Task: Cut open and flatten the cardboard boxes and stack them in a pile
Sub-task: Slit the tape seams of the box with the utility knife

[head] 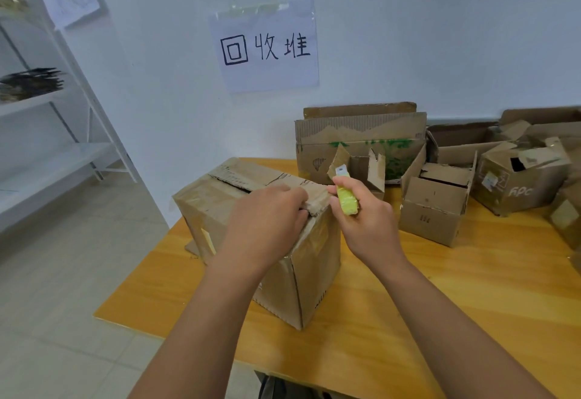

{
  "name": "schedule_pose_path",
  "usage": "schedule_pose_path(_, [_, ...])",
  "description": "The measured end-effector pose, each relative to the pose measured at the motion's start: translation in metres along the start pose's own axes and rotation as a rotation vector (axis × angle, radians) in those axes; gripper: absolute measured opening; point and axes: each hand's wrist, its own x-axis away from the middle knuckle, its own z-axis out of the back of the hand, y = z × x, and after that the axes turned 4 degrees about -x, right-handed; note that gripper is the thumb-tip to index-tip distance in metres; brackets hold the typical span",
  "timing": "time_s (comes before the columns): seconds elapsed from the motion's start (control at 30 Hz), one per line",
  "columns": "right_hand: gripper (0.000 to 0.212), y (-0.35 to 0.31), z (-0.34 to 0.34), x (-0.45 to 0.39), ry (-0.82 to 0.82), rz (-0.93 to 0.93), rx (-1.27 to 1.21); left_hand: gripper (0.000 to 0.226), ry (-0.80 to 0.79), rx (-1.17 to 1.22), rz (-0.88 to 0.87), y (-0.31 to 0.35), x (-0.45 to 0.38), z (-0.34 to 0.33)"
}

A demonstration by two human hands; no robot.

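On the near left part of the wooden table (408, 320) stands a taped cardboard box (301, 273), upright, its top flaps partly split along the middle. The left hand (267, 225) rests on the box's top right edge, fingers curled over a torn flap corner and gripping it. Just to the right, the right hand (367, 222) is wrapped round a yellow-green box cutter (347, 199), whose short blade points up and away, close to the same flap corner. Farther right on the table sit more boxes: a small open box (434, 210), a large one with green print (361, 147) at the far side against the wall, and several crumpled ones (518, 185) at the far right. A paper sign (267, 49) with handwritten characters is taped to the wall above. A white shelf rack (63, 147) stands at the far left.
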Motion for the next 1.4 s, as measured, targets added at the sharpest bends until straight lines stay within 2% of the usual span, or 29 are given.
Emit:
schedule_pose_path(0.13, [0.038, -0.001, 0.007, -0.003, -0.058, -0.053, -0.106, 0.024, 0.086, 0.294, 0.171, -0.005, 0.015, -0.006])
schedule_pose_path(0.23, [0.041, -0.012, 0.016, -0.007, 0.051, -0.118, -0.311, 0.023, 0.131, 0.374, 0.220, -0.006, 0.019, -0.007])
schedule_pose_path(0.33, [0.024, -0.023, 0.021, -0.005, 0.194, -0.238, -0.567, 0.018, 0.132, 0.404, 0.240, -0.005, 0.016, -0.007])
schedule_pose_path(0.47, [0.013, -0.029, 0.020, 0.004, 0.095, -0.374, -0.746, 0.015, 0.139, 0.421, 0.246, -0.006, 0.017, -0.009])
schedule_pose_path(0.67, [0.014, -0.028, 0.018, 0.006, -0.017, -0.491, -0.774, 0.006, 0.165, 0.536, 0.245, -0.006, 0.017, -0.013])
schedule_pose_path(0.77, [0.014, -0.028, 0.018, 0.005, -0.059, -0.519, -0.786, 0.013, 0.152, 0.555, 0.233, -0.008, 0.016, -0.016])
schedule_pose_path(1.07, [0.016, -0.029, 0.019, 0.001, -0.109, -0.526, -0.740, 0.016, 0.183, 0.391, 0.214, -0.012, 0.012, -0.022])
schedule_pose_path(1.4, [0.018, -0.027, 0.015, -0.008, -0.104, -0.595, -0.687, 0.027, 0.035, 0.408, -0.082, -0.019, 0.004, -0.018])
